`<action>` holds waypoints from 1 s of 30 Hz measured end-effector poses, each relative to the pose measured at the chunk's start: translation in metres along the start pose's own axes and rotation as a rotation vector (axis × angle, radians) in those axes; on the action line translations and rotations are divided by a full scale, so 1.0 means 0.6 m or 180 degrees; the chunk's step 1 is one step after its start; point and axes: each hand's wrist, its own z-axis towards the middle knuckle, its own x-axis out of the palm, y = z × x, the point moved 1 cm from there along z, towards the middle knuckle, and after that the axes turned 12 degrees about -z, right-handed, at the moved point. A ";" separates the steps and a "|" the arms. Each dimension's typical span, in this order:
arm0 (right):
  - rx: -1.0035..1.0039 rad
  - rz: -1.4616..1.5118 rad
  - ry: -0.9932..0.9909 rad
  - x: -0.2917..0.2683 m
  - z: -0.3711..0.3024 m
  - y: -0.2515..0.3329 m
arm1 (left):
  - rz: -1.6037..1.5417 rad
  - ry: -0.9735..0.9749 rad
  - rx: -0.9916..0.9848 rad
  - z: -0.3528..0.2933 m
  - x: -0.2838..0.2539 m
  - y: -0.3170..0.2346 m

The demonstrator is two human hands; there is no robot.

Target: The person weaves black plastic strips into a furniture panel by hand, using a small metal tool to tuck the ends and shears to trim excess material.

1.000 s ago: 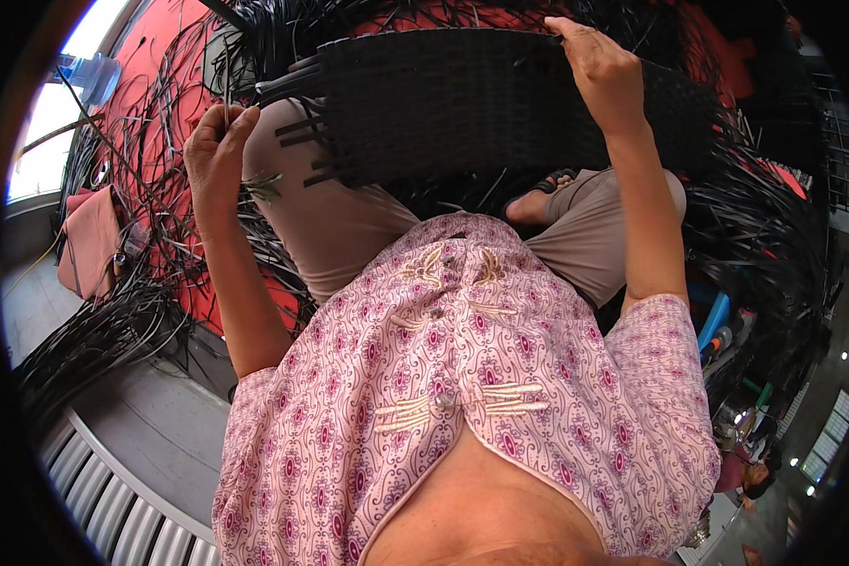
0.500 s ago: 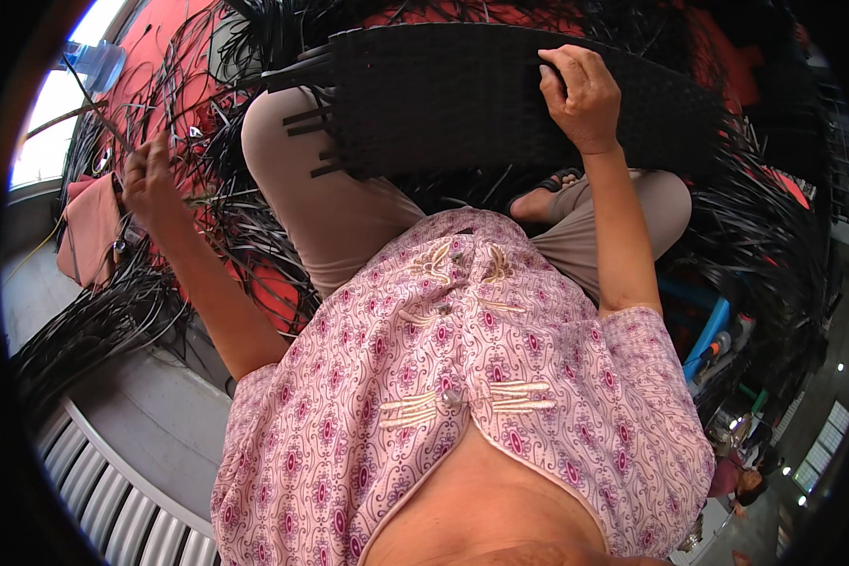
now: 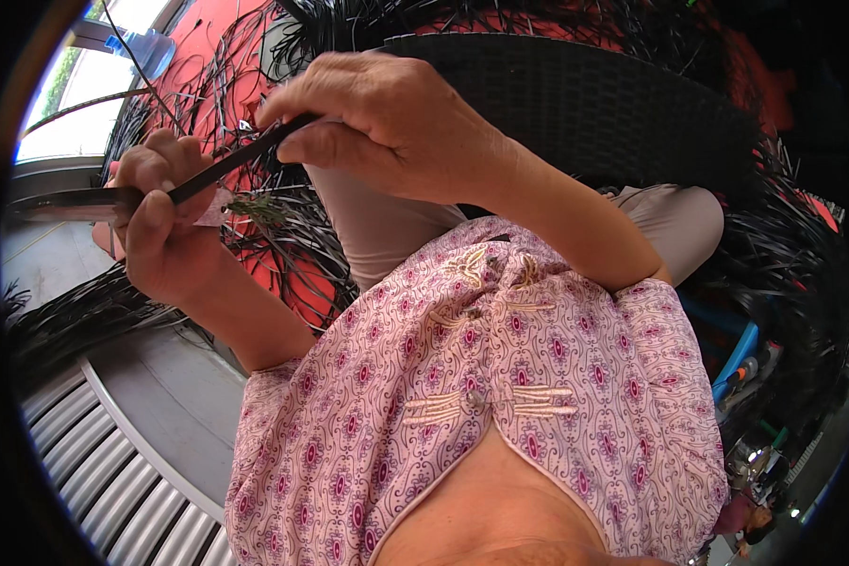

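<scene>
A flat black strip (image 3: 241,158) is stretched between my two hands at the upper left. My left hand (image 3: 165,222) is closed around it, thumb bent over the fingers. A dark, glossy flat length sticks out leftward from that fist, too blurred to tell whether it is the same strip. My right hand (image 3: 387,118) pinches the strip between thumb and fingers, its back turned up. Behind my right forearm lies a curved, woven black panel (image 3: 585,104) over my lap; my right hand and wrist cover its left end.
Loose black strips (image 3: 283,226) lie tangled over a red surface (image 3: 302,292). At left is a grey ledge (image 3: 165,377) beside a ribbed metal grille (image 3: 113,481). A blue clear bottle (image 3: 146,52) stands far left. Another person (image 3: 745,517) shows at lower right.
My right hand has left the woven panel and come left to the strip. My left hand has moved slightly right and down, and the view has shifted a little.
</scene>
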 end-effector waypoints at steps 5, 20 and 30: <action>0.1356 0.1097 0.0358 -0.091 -0.037 0.011 | 0.0170 -0.0654 -0.0246 0.000 0.001 0.049; 0.3697 0.0725 -0.0164 -0.244 -0.197 -0.043 | 0.3988 0.0236 -0.0449 -0.015 -0.005 0.260; 0.3626 0.0421 0.0159 -0.142 -0.174 -0.103 | 0.1955 -0.0523 -0.1625 0.009 0.032 0.296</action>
